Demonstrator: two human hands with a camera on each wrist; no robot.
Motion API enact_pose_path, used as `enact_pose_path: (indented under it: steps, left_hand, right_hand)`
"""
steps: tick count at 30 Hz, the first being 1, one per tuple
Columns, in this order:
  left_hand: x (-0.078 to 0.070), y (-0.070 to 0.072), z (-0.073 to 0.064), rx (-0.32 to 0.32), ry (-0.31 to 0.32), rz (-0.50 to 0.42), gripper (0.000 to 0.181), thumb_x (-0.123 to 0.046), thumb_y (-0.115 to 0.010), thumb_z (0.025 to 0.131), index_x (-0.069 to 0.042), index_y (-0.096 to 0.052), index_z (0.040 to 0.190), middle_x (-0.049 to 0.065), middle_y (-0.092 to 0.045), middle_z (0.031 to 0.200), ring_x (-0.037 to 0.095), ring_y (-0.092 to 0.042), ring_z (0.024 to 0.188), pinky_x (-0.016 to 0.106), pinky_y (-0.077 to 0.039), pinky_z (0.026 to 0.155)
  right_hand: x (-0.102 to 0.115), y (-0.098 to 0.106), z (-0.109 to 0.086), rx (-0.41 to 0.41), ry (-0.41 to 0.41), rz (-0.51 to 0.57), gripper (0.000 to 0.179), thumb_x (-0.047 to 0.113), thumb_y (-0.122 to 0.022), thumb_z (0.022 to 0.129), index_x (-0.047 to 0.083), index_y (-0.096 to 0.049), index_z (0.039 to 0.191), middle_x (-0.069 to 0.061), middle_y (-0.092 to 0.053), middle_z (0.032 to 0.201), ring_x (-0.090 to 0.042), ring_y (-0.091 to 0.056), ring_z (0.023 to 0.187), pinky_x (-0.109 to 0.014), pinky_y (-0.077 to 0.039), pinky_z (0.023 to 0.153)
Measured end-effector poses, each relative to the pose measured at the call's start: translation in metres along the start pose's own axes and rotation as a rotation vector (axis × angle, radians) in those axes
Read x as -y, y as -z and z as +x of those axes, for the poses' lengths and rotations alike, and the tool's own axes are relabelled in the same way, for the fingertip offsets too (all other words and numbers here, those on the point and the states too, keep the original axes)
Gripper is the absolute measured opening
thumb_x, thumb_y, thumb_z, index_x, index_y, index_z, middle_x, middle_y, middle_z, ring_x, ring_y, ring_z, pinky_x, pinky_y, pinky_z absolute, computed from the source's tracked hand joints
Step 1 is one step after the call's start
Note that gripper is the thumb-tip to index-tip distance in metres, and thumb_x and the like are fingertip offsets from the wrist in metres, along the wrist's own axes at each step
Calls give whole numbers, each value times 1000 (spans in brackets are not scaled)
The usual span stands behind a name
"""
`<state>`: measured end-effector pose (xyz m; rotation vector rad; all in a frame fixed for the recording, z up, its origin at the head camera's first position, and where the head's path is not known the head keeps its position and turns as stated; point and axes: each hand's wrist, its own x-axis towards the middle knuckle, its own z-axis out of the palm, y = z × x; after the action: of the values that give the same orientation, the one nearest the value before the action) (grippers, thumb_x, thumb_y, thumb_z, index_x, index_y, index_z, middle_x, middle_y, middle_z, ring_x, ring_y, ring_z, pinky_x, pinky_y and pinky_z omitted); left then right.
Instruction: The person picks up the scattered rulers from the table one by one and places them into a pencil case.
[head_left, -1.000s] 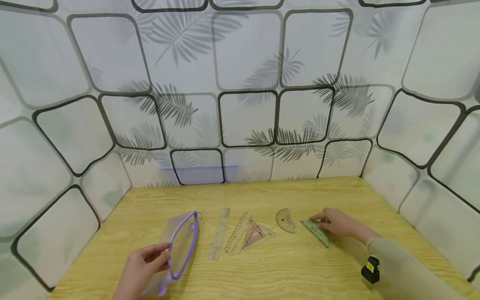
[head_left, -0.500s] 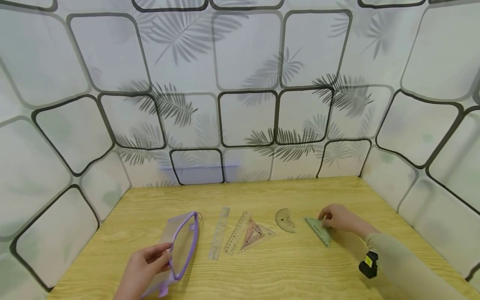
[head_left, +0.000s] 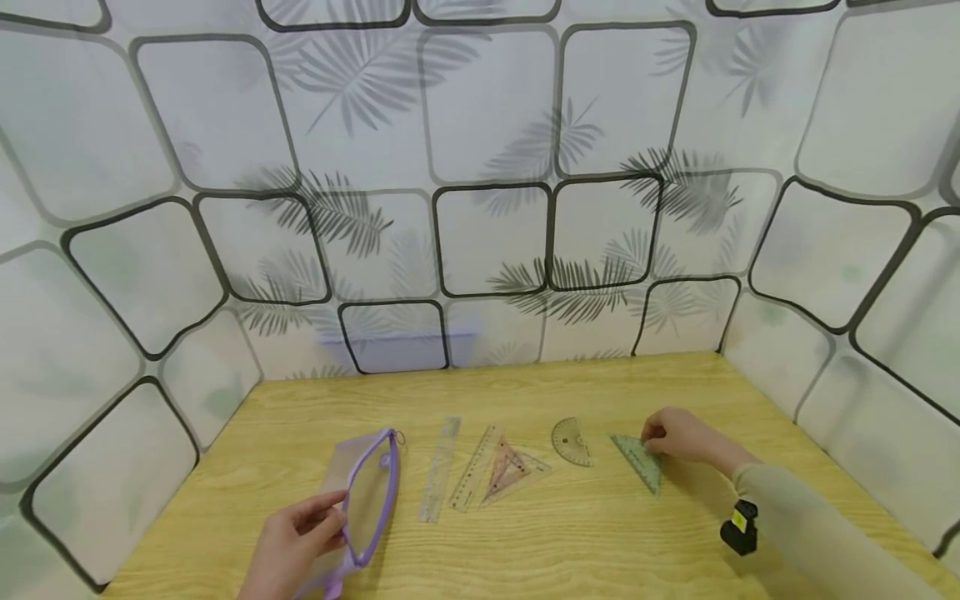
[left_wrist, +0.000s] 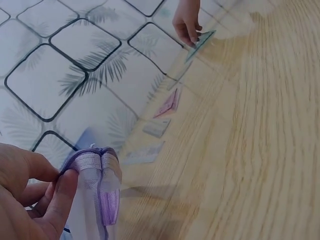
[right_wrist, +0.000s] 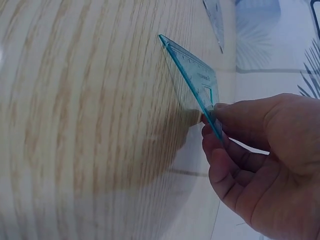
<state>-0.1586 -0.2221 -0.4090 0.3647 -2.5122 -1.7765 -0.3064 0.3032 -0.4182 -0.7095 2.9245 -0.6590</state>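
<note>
Left hand (head_left: 288, 546): closest of all, left of the pink triangle (head_left: 497, 479), thumb and fingers pinching the edge of a bag (head_left: 347, 460).
Bag: see-through with purple edges, left of the pink triangle, its mouth gaping; a little ring (head_left: 400, 437) is at its far end.
Black box (head_left: 741, 529): at the right sleeve (head_left: 810, 533), well right of the pink triangle and nearer.
Rulers: the short clear ruler (head_left: 472, 468) lies just left of the pink triangle, the long clear ruler (head_left: 438, 471) further left.
Pink triangle: lying on the wooden table (head_left: 525, 550).
Green triangle (head_left: 637, 462): right of the pink triangle, held slanted; I can't tell if it touches the table.
Right hand (head_left: 678, 433): pinching the green triangle between thumb and fingers.
Half circle (head_left: 572, 442): clear, right of the pink triangle, a bit further back.
Wall cloth (head_left: 495, 237): behind the pink triangle, pale, with dark boxes and gray leaves.
</note>
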Motion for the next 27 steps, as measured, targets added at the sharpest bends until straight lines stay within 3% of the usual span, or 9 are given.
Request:
enact_pose_path:
  steps: [10,15,23,27]
  left_hand:
    - [0,-7,-5,-14,-9,-30,36,0,-62,93,11,-60,128,6,-66,88,9,-67,73,22,-62,69]
    - [0,-6,-7,-17,16,-52,37,1,-60,94,11,-58,129,4,-65,87,9,-67,73,22,-61,70]
    - [4,-12,-8,-24,-17,-98,36,3,-63,91,12,-60,127,5,-66,85,8,-66,69,22,-62,68]
    - [7,-18,-7,-30,-22,-82,36,2,-63,91,11,-61,126,5,-65,84,8,-65,69,21,-61,67]
  right_hand:
    - [0,3,0,-8,2,-26,7,5,-67,87,2,-74,85,-1,-70,75,-2,-50,61,-20,-43,55]
    - [0,2,-4,22,-29,45,9,4,-65,88,0,-73,87,-2,-66,71,-4,-48,56,-20,-43,51]
    - [-1,1,-3,12,-58,108,10,4,-63,89,-1,-72,89,-3,-60,63,-5,-47,52,-20,-41,49]
    - [4,3,-1,7,-72,159,11,2,-62,90,-4,-71,90,-4,-62,65,-10,-53,55,-22,-46,49]
